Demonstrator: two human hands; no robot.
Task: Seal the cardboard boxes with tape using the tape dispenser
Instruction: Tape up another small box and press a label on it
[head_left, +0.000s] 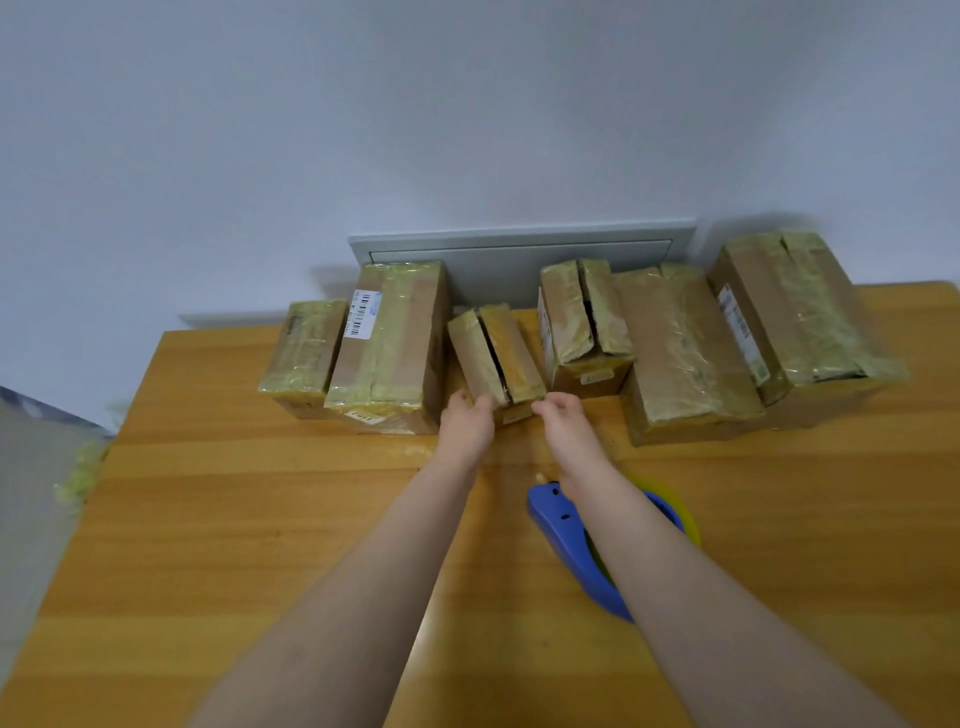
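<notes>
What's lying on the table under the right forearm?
The blue tape dispenser with its yellowish tape roll lies on the wooden table. The forearm crosses its middle, hiding most of the roll, while the right hand holds the small box.

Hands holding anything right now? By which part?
The small brown tape-wrapped cardboard box, at its near end: left hand on the near-left corner, right hand on the near-right. Blue plastic tape dispenser lies unheld on the wooden table.
</notes>
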